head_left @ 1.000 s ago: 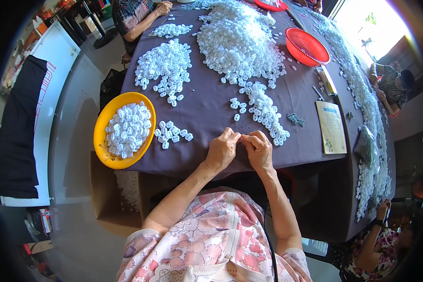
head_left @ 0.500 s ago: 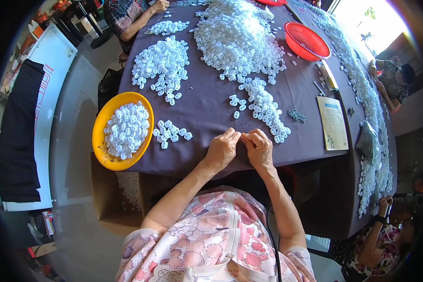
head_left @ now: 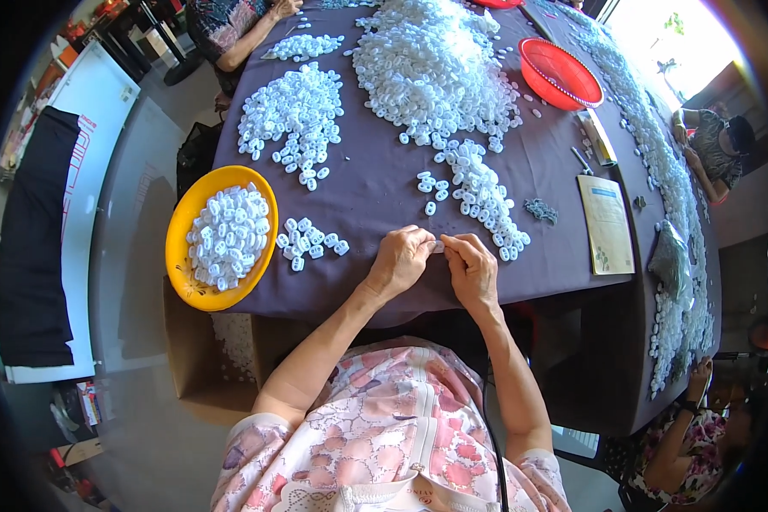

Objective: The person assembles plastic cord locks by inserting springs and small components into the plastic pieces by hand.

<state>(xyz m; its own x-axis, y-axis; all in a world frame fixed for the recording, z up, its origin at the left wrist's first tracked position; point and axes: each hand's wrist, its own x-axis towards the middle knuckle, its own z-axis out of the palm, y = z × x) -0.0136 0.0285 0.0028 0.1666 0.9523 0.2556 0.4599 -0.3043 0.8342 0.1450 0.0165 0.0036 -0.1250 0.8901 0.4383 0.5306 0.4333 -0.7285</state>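
Note:
My left hand (head_left: 399, 261) and my right hand (head_left: 472, 268) meet near the front edge of the cloth-covered table. Both are closed, fingertips pinching a small white plastic piece (head_left: 439, 247) from opposite sides; the fingers cover most of it. Just beyond them lies a trail of white oval plastic pieces with holes (head_left: 485, 196), and a few more (head_left: 433, 186) sit beside its left side. To the left of my left hand is a loose cluster of such pieces (head_left: 307, 241). A yellow bowl (head_left: 179, 277) heaped with them stands farther left.
A big heap of white pieces (head_left: 431, 72) fills the far middle, with another pile (head_left: 290, 115) left of it. At right are a red basket (head_left: 559, 75), a brown envelope (head_left: 607, 226) and a grey-green tangle of small bits (head_left: 540, 211). Co-workers sit around the tables. A cardboard box (head_left: 188, 367) stands below.
My fingertips have parted slightly, so the white piece between them now shows. My left hand has shifted up a little. The piles look the same.

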